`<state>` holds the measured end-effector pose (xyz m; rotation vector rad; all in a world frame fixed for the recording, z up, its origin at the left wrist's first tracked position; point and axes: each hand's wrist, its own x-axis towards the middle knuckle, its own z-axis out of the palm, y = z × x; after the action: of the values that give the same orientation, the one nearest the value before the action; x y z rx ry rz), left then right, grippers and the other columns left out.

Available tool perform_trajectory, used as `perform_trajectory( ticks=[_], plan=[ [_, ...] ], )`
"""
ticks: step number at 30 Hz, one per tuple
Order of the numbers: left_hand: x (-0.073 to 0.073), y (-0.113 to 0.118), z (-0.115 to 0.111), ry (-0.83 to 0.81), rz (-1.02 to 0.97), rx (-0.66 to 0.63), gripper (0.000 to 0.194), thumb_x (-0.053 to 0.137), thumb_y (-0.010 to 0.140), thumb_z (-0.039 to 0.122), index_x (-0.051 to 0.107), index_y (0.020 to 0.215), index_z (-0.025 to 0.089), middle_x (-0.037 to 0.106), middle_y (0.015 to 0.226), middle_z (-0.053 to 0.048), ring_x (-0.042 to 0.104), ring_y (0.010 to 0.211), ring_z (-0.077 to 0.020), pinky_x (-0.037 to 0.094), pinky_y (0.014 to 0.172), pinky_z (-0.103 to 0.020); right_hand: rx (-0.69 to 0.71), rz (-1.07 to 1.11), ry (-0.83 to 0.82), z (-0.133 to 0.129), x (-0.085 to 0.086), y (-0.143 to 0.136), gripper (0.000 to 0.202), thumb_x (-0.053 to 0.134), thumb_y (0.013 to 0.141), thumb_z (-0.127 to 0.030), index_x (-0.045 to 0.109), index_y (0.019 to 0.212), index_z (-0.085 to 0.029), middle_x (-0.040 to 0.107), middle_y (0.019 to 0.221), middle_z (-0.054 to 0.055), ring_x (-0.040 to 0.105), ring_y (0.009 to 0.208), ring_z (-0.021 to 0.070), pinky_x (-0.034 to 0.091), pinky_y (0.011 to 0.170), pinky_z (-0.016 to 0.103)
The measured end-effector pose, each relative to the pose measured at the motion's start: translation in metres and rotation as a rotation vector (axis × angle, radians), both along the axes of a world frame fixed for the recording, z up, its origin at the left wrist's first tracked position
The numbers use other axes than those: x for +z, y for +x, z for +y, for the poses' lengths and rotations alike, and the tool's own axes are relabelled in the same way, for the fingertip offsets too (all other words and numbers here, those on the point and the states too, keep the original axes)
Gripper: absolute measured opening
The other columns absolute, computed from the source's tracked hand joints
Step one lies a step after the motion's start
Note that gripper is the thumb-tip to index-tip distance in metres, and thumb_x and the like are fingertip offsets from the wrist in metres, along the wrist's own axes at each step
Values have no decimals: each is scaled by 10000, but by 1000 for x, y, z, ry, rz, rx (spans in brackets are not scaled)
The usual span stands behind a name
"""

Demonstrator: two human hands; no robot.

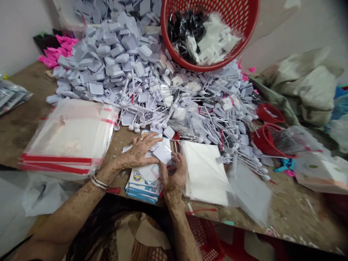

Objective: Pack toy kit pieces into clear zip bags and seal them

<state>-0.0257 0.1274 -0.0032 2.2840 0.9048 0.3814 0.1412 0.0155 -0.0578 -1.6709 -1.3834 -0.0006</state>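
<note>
My left hand [140, 150] lies with its fingers stretched out across small white plastic pieces [162, 153] and a clear film on a stack of printed cards. My right hand [175, 175] is at the right side of the same stack, thumb and fingers apart, the thumb touching the edge of the film. Below the hands, the card stack [143, 188] shows blue edges and a yellow cartoon figure. Just right of my right hand is a pile of thin white sheets [205, 172].
Behind the hands is a large heap of pale plastic trays [108, 61] and small spoons [206, 119]. A red basket [174, 54] holds black and white packets. Clear bags with red strips [73, 134] lie left. Small red baskets [269, 139] and clear sheets [251, 192] are at right.
</note>
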Motion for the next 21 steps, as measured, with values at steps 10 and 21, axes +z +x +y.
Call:
perform_trajectory(
  ticks=[10, 21],
  plan=[
    [6, -3, 10, -38, -3, 72, 506, 478, 932, 245, 452, 1438, 227, 315, 1608, -111, 285, 1481, -265, 241, 1189, -528, -53, -95, 36, 8, 6, -2, 462, 644, 901, -396, 537, 1291, -173, 678, 1079, 138, 662, 976, 259, 577, 827, 445],
    [12, 5, 13, 37, 104, 21, 624, 548, 926, 440, 383, 1493, 239, 330, 1597, -117, 259, 1464, -321, 220, 1168, -568, 2, -120, 66, 3, 11, -5, 155, 523, 946, -188, 558, 1096, -194, 649, 1222, 170, 639, 1111, 258, 572, 852, 440]
  ],
)
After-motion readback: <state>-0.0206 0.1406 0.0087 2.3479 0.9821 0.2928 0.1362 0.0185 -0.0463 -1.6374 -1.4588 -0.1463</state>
